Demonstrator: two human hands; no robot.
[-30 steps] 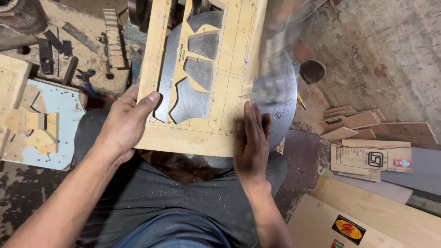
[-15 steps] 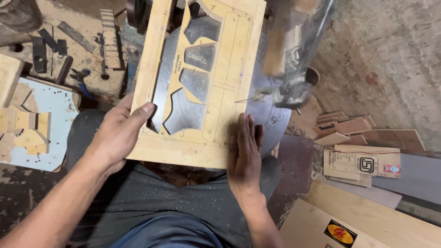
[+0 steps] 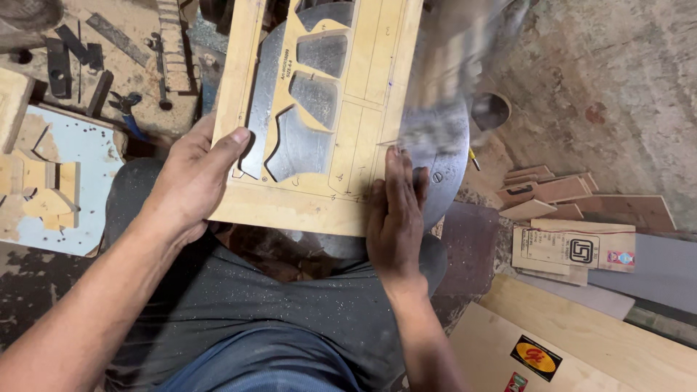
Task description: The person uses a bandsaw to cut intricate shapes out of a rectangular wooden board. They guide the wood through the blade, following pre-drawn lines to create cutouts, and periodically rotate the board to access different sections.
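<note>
A pale plywood panel (image 3: 363, 94) with several curved shapes cut out of it lies on a round metal saw table (image 3: 443, 145). My left hand (image 3: 196, 178) grips the panel's near left corner, thumb on top. My right hand (image 3: 396, 210) lies flat, fingers together, pressing the panel's near right edge beside a thin cut line. A blurred, moving strip of wood (image 3: 454, 65) hangs over the panel's right side. My dark trousers (image 3: 268, 305) fill the bottom of the view.
Left of me lies a light blue board (image 3: 72, 152) bearing small wooden cut-outs, with dark metal tools (image 3: 62, 62) on sawdust behind it. Right of me are stacked wood offcuts (image 3: 559, 192), plywood sheets (image 3: 581, 341) and a small round cup (image 3: 490, 110).
The panel has slid toward me and turned slightly. My left hand moved along its left edge, and the blurred strip at the right shifted.
</note>
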